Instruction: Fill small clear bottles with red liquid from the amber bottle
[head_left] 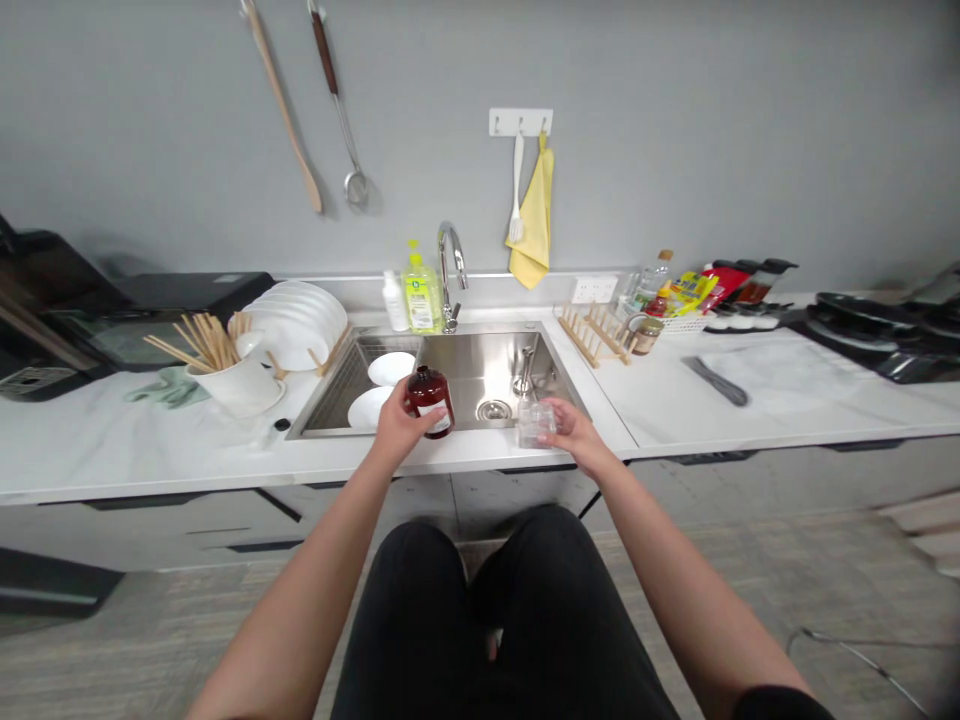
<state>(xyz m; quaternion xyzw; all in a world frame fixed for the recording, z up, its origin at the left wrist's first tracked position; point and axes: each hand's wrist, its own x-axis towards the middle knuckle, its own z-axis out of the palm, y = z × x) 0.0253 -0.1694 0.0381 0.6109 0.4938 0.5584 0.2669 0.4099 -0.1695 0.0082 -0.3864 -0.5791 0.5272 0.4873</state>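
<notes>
My left hand (401,422) is closed around a dark amber bottle (430,392) with a white label, its neck uncapped as far as I can see. The bottle is upright over the front edge of the steel sink (472,365). In my right hand (574,432) is a small clear cup (535,424), held by its side above the sink's front rim. The two vessels are apart, with the sink drain (494,411) showing between and behind them. Whether the cup contains anything I cannot tell.
Two white bowls (391,368) sit in the sink's left part, below the faucet (448,265). Green dish soap (421,293) stands behind. White plates (292,315) and a chopstick holder (238,385) are left; a wooden rack (594,335) and condiments (664,300) are right.
</notes>
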